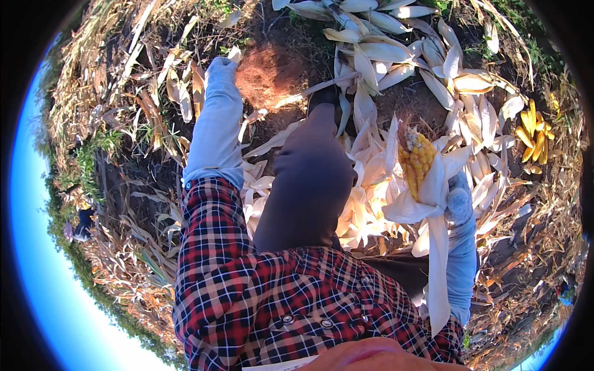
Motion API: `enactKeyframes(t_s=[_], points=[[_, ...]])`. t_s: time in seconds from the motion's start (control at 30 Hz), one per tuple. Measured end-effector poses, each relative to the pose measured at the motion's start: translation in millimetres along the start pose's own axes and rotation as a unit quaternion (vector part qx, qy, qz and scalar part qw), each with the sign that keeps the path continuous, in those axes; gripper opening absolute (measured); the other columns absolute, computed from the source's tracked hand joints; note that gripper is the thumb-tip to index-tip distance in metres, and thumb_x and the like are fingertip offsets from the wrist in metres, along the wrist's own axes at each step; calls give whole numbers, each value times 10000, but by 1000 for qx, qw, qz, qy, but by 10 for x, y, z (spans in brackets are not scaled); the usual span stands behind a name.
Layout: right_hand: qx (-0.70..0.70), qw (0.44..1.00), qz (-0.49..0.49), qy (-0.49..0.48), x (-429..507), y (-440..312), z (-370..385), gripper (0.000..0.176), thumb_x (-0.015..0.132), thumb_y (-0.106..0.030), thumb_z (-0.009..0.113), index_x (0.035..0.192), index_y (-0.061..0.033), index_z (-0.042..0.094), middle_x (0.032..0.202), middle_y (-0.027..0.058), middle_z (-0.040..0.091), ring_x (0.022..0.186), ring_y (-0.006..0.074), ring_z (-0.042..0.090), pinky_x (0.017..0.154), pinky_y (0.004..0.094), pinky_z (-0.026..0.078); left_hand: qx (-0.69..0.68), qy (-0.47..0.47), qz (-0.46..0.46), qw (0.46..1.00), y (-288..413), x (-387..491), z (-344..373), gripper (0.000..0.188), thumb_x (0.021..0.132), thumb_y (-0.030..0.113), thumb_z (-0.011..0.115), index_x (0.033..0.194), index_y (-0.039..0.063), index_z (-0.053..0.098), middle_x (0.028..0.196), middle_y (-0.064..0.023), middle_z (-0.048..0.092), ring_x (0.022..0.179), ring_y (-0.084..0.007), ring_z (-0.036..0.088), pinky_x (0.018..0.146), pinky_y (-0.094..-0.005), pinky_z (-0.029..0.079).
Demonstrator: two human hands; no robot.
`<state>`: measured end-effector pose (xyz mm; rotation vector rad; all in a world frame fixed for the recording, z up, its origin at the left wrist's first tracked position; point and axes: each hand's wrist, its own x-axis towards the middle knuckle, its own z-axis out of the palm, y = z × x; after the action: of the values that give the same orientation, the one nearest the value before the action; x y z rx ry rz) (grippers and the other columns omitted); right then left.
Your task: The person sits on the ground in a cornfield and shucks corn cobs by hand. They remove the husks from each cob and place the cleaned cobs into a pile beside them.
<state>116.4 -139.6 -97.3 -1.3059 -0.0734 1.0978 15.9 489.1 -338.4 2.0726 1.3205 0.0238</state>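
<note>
My left hand (222, 70), in a pale glove, reaches far forward with its fingers closed. A scrap of pale husk (235, 54) sticks out at its fingertips, and a fluffy clump of reddish-brown corn silk (267, 76) lies against the hand's right side. On the right, my gloved right hand (459, 204) grips a partly husked corn ear (416, 160) by its lower end. Yellow kernels show at the upper part, with dark silk at the tip. Peeled husk leaves (438, 218) fold back around the ear, and one long strip hangs down.
Dry husks (371, 199) pile around my bent leg (308, 176). More husks (385, 51) lie ahead. Several bare yellow corn ears (536, 132) rest in a heap at the right. Dry stalks (111, 60) cover the left ground. A person (84, 225) is far off at the left.
</note>
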Motion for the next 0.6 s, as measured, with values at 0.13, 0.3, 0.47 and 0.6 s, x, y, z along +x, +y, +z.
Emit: enactKeyframes(t_s=[0.13, 0.3, 0.47, 0.6], points=[[4, 1000, 4, -2, -6, 32, -29, 1144, 639, -775, 797, 1350, 84, 539, 1249, 137, 651, 1134, 219, 632, 983, 362, 511, -10, -4, 120, 993, -142, 121, 106, 617, 890, 344, 743, 1381, 36, 533, 1465, -207, 500, 1098, -304, 657, 961, -412, 512], [-14, 1000, 9, 4, 1, 52, -53, 1145, 652, -793, 773, 1350, 84, 539, 1236, 140, 654, 1115, 221, 636, 967, 354, 517, 61, -62, -56, 995, 161, -29, -143, 701, 933, 565, 618, 1430, 82, 517, 1497, -174, 484, 1141, -287, 609, 907, -389, 501], [-28, 999, -16, 6, -14, 48, -13, 1131, 703, -847, 677, 1329, 86, 555, 1200, 138, 667, 1084, 217, 646, 943, 337, 524, -337, -47, -103, 935, 462, -428, -164, 843, 930, 693, 540, 1518, 97, 439, 1569, -164, 414, 1355, -306, 497, 1118, -411, 391], [-77, 996, -34, 1, -17, 24, -43, 1046, 758, -856, 608, 1212, 86, 631, 1048, 112, 700, 958, 193, 663, 837, 305, 535, 156, 96, 19, 983, 453, -434, -216, 788, 943, 671, 536, 1397, 27, 547, 1287, -146, 625, 1133, -338, 635, 979, -500, 514]])
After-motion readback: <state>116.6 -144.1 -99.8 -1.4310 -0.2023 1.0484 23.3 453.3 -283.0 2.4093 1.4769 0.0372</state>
